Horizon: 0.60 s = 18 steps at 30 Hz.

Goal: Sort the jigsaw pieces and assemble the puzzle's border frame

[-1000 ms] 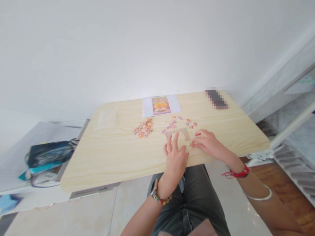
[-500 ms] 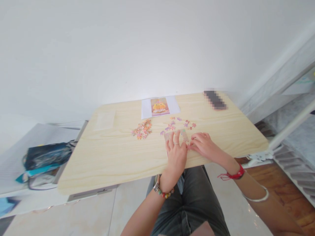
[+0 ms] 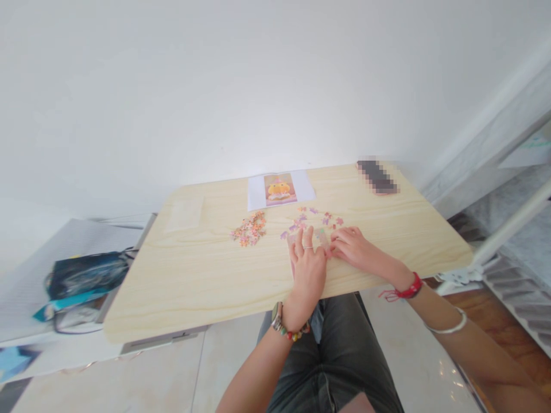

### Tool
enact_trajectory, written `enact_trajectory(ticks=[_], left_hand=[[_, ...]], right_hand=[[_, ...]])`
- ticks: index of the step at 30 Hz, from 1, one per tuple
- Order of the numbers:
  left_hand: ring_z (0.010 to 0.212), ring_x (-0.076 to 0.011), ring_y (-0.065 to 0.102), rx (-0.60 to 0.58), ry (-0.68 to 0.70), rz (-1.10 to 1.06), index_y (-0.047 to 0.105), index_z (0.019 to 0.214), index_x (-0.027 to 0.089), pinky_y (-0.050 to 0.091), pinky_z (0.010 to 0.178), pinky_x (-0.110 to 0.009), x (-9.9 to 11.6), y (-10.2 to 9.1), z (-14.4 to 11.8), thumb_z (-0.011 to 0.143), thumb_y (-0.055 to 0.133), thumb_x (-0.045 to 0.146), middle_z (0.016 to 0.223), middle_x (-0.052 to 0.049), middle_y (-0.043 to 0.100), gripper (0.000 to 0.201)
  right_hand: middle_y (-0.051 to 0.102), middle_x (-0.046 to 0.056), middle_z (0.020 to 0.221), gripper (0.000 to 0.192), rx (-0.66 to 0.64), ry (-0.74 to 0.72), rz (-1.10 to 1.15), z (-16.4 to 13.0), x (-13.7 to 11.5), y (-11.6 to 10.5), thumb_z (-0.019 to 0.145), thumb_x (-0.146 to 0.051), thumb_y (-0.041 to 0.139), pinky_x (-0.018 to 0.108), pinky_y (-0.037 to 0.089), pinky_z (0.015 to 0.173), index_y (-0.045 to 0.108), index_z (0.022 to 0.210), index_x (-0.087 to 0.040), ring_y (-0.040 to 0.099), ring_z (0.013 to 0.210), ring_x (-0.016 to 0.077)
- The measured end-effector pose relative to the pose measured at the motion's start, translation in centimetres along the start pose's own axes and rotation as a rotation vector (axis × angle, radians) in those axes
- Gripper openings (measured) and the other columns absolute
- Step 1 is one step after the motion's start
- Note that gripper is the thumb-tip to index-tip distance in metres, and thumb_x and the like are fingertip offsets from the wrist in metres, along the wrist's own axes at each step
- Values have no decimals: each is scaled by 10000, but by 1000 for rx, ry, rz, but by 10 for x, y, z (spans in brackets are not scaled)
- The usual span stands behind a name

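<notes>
A pale, see-through-looking puzzle board [image 3: 321,235] lies near the front of the table, partly covered by my hands. My left hand [image 3: 308,258] rests flat on it with fingers spread, holding it against the table. At the board's right edge, the fingers of my right hand [image 3: 350,246] are pinched together on a small pinkish bit that looks like a jigsaw piece [image 3: 329,253]; the fingers hide most of it. Just beyond the board are scattered loose purple and reddish jigsaw pieces [image 3: 303,217]. To the left is a heaped pile of jigsaw pieces [image 3: 249,229], mostly orange and pink.
A printed sheet [image 3: 257,193] with a yellow pumpkin-like picture lies by the wall. At the back right is a blurred-out phone [image 3: 377,176]. A clear flat sheet [image 3: 186,213] lies on the table's left side. Beside the table, a dark bag [image 3: 88,275] sits on a lower surface.
My right hand has shifted slightly up and left at the board's edge. My left hand stays on the board. The view has tilted a little.
</notes>
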<state>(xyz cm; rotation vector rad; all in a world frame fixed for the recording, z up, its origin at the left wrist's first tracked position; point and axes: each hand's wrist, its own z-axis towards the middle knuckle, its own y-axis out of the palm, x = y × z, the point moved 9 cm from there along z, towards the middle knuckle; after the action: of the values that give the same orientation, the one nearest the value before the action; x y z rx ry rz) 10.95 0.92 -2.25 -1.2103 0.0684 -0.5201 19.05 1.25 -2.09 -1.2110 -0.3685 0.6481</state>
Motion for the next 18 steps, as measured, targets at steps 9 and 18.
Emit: enact_trajectory(ticks=[9,18], left_hand=[[909,-222,527,-76,105,-92,593,798,137,473,801,-399,1,0,1,836,510,136,879,-92,551,91],[841,-185,536,-239,-2,-97,601,852,160,474,720,-311,-3,10,2,847,506,145,883,-64,540,97]], right_hand=[[599,67,894,237,46,-4,20,1,-6,-11,902,-297,461,346,280,824,636,796,-178,505,898,189],[602,50,872,254,60,-4,29,0,-8,-15,909,-253,446,341,267,842,648,768,-191,497,891,172]])
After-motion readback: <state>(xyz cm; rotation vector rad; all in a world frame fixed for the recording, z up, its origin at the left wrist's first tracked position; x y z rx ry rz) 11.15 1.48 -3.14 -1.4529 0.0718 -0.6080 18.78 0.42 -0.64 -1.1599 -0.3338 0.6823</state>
